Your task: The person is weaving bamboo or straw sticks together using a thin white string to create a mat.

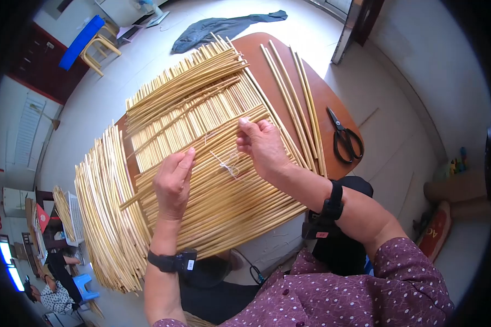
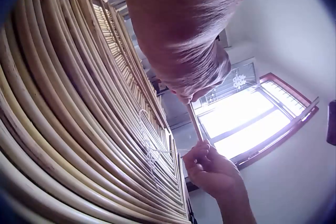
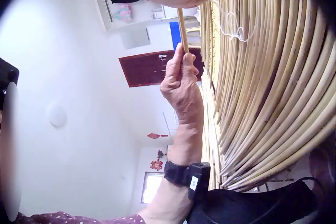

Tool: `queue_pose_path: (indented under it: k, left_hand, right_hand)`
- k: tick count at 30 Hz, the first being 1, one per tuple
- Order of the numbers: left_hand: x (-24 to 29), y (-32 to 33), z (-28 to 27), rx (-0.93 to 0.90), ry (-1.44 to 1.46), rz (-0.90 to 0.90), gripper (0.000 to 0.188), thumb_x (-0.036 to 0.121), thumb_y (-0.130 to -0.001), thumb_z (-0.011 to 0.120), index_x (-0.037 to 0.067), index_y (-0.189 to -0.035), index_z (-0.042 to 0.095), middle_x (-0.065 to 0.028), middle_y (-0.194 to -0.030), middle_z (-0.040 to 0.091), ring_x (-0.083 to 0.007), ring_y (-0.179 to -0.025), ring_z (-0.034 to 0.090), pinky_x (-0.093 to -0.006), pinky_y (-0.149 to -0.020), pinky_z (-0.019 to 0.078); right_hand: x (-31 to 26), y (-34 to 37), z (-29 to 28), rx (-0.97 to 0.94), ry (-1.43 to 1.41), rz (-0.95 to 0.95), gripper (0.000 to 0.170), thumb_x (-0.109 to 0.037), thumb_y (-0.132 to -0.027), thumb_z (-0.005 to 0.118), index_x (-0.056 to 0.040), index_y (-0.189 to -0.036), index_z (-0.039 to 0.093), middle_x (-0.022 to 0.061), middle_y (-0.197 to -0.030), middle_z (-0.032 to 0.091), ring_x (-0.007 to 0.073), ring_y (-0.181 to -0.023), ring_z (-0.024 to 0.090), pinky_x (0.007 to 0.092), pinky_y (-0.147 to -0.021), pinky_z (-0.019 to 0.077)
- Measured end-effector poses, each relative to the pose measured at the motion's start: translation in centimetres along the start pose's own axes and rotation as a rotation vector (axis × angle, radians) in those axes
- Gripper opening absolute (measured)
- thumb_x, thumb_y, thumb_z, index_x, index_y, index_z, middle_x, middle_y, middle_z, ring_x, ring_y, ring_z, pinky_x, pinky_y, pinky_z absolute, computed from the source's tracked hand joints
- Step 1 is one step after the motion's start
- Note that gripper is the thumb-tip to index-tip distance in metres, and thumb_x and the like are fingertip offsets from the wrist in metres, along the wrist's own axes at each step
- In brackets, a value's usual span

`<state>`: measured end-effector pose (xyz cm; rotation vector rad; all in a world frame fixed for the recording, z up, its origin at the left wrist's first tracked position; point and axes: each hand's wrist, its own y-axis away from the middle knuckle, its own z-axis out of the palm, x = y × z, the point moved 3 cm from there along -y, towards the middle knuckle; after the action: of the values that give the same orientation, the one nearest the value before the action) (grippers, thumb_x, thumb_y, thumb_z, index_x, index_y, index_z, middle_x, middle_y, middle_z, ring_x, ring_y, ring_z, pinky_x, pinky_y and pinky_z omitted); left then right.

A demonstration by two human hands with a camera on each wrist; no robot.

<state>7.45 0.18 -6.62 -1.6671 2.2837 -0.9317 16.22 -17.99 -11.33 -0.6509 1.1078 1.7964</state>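
Observation:
My left hand point(image 1: 174, 182) and right hand point(image 1: 264, 147) are raised over a row of yellowish reed-like sticks point(image 1: 218, 212). Between them runs one thin stick point(image 3: 182, 29), pinched by the fingertips and thumb of both hands; in the left wrist view the same stick point(image 2: 196, 124) spans the gap from hand to hand. A loose loop of white string point(image 1: 230, 165) lies over the row, below and between the hands. Just beyond the hands the sticks join a mat of shorter crosswise sticks point(image 1: 196, 128).
A sheaf of sticks point(image 1: 185, 82) lies across the mat's far part, another pile point(image 1: 106, 212) at left. Loose sticks point(image 1: 294, 103) and black scissors point(image 1: 343, 136) rest on the brown table point(image 1: 262, 49). Dark cloth point(image 1: 218, 30) lies on the floor. Another person point(image 1: 57, 294) sits at far left.

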Motion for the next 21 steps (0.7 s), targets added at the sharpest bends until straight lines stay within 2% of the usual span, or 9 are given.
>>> queue_pose_path:
  k: [2,4,6,7,9,15,17,21]
  left_hand:
    - [-0.5,0.2,0.6,0.039,0.053,-0.066,0.028,0.003,-0.080,0.070,0.006,-0.108,0.070,-0.0079,-0.083,0.063,-0.0222,-0.073,0.063,-0.0324,-0.062,0.0507]
    - [-1.4,0.0,1.4,0.035,0.076,-0.091,0.026,0.004,-0.082,0.069,0.007,-0.108,0.070,-0.0083,-0.084,0.064,-0.0214,-0.072,0.063,-0.0311,-0.062,0.0517]
    - [-3.1,-0.6,2.4,-0.029,0.026,-0.151,0.023,0.007,-0.086,0.067,0.008,-0.108,0.070,-0.0079,-0.084,0.066,-0.0203,-0.072,0.064,-0.0300,-0.062,0.0522]
    - [-3.8,-1.1,2.9,-0.062,0.013,-0.152,0.021,0.011,-0.089,0.064,0.010,-0.109,0.070,-0.0072,-0.084,0.066,-0.0198,-0.071,0.064,-0.0302,-0.061,0.0524]
    - [-4.4,-2.3,3.8,-0.093,0.032,-0.163,0.020,0.012,-0.089,0.064,0.010,-0.108,0.070,-0.0071,-0.083,0.065,-0.0199,-0.070,0.063,-0.0308,-0.061,0.0520]
    - [-6.0,-3.9,6.6,-0.144,0.060,-0.152,0.019,0.015,-0.088,0.065,0.010,-0.105,0.071,-0.0063,-0.082,0.063,-0.0213,-0.071,0.061,-0.0318,-0.063,0.0501]
    - [-6.3,-3.9,7.1,-0.174,0.120,-0.172,0.023,0.007,-0.086,0.066,0.009,-0.109,0.071,-0.0091,-0.084,0.061,-0.0220,-0.074,0.061,-0.0325,-0.065,0.0486]
    - [-6.7,-3.6,7.8,-0.191,0.148,-0.192,0.024,0.006,-0.086,0.066,0.008,-0.110,0.070,-0.0093,-0.084,0.062,-0.0221,-0.075,0.061,-0.0317,-0.067,0.0487]
  right_hand:
    - [0.3,0.1,0.2,0.005,-0.094,0.034,0.019,-0.022,-0.096,0.060,-0.0059,-0.089,0.053,0.0035,-0.081,0.058,0.0105,-0.071,0.057,0.0248,-0.066,0.0513]
    - [1.0,0.5,0.1,-0.002,-0.066,0.080,0.018,-0.022,-0.096,0.059,-0.0051,-0.090,0.054,0.0042,-0.084,0.057,0.0102,-0.072,0.056,0.0240,-0.066,0.0497]
    - [2.1,1.9,0.9,-0.164,0.033,0.138,0.015,-0.020,-0.095,0.059,-0.0060,-0.091,0.055,0.0024,-0.080,0.057,0.0088,-0.068,0.054,0.0220,-0.062,0.0471]
    - [2.4,2.4,1.1,-0.161,0.034,0.138,0.015,-0.020,-0.095,0.059,-0.0060,-0.091,0.055,0.0024,-0.080,0.057,0.0088,-0.068,0.054,0.0220,-0.062,0.0471]
    - [2.9,3.6,2.0,-0.296,0.078,0.155,0.013,-0.019,-0.095,0.060,-0.0075,-0.090,0.057,-0.0001,-0.076,0.057,0.0075,-0.064,0.053,0.0204,-0.059,0.0448]
    - [3.1,4.3,2.1,-0.309,0.035,0.235,0.012,-0.019,-0.094,0.060,-0.0074,-0.092,0.058,-0.0024,-0.073,0.056,0.0062,-0.063,0.053,0.0199,-0.058,0.0442]
    - [3.0,4.4,2.1,-0.311,0.039,0.243,0.011,-0.018,-0.094,0.060,-0.0074,-0.092,0.059,-0.0025,-0.074,0.056,0.0060,-0.063,0.053,0.0197,-0.058,0.0441]
    - [3.3,4.6,2.0,-0.317,0.062,0.277,0.011,-0.018,-0.095,0.059,-0.0071,-0.094,0.059,-0.0024,-0.074,0.056,0.0057,-0.063,0.053,0.0197,-0.059,0.0446]
